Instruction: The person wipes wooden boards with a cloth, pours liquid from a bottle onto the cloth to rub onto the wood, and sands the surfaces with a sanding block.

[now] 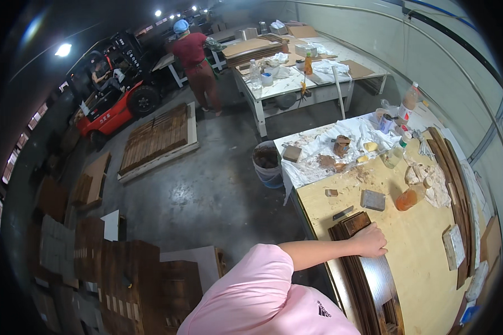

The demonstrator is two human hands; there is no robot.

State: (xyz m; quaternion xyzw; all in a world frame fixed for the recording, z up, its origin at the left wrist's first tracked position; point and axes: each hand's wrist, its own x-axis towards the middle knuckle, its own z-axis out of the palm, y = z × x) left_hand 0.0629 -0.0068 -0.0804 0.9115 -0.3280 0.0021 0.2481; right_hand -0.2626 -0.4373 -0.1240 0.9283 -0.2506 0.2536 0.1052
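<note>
My left hand (369, 241) is curled around the edge of a glossy dark brown wooden board (379, 279), near its far end. The board lies on top of a stack of similar dark wooden pieces (346, 276) along the left edge of the workbench (425, 268). A gap or slot shows in the board nearer to me. Just beyond the stack are a flat dark scraper-like strip (342, 213) and a grey sanding block (373, 200). My right hand is out of view.
Bottles, one with orange liquid (411, 198), stand on the bench beside crumpled cloth (433, 181). Long dark strips (450, 201) line its right side. A bucket (267, 164) is on the floor to the left. Farther off are a person (198, 67), a red forklift (114, 111) and a pallet of boards (156, 139).
</note>
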